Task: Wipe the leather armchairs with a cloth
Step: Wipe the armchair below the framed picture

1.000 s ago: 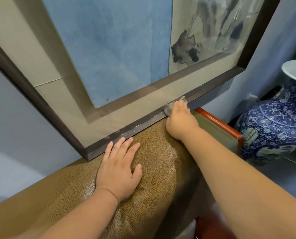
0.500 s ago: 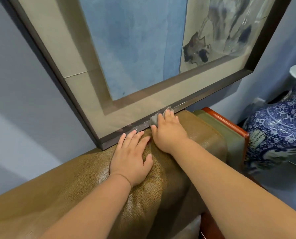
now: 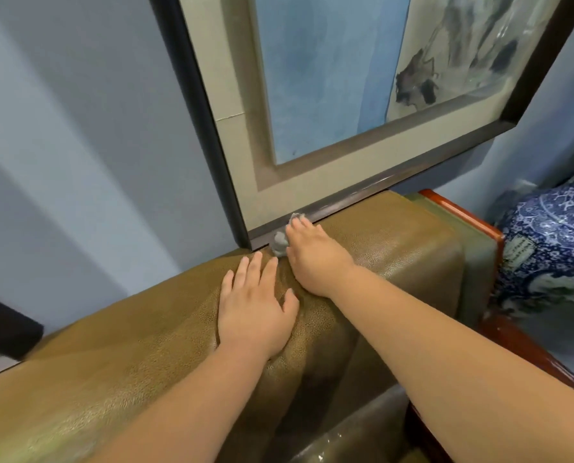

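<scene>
Right hand (image 3: 315, 259) presses a small grey cloth (image 3: 279, 243) onto the armchair (image 3: 395, 242) backrest top, just under the picture frame (image 3: 345, 195); its grip seems curled around the cloth, mostly hidden. Left hand (image 3: 255, 312) lies flat, steadying the leather.

The light is soft and even, rather cool, with no hard shadows. A pale band of brighter light crosses the wall (image 3: 61, 128) on the left. The glass of the picture (image 3: 462, 61) shows faint reflections. The leather armchair (image 3: 128, 362) has a mild shine. Straight lines bend near the edges, and the nearest corners look slightly blurred.
</scene>
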